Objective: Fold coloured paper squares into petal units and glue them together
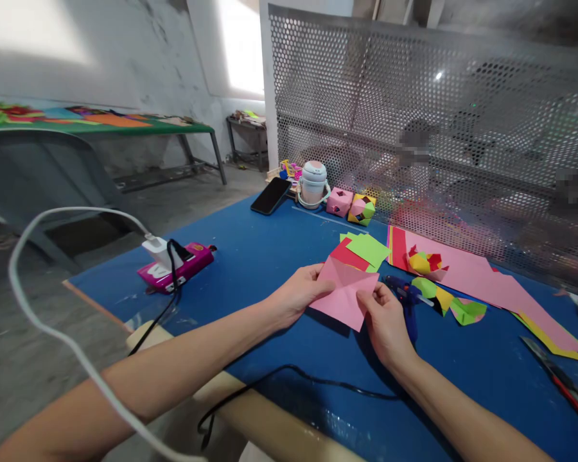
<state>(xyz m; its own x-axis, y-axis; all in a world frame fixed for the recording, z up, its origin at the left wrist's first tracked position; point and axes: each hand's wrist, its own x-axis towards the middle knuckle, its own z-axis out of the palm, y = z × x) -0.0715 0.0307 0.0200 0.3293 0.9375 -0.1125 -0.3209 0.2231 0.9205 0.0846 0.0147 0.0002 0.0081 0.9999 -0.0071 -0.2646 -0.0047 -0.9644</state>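
Your left hand pinches the left corner of a pink paper square between thumb and fingers. Your right hand grips its right edge, thumb on top. Both forearms reach in from below, and the paper sits between your hands, low over the blue worktop. Just right of your right hand lies a blue glue gun. Beyond your fingers sits a stack of green and red paper. Well left of your left hand is a pink power strip; its markings are too small to read.
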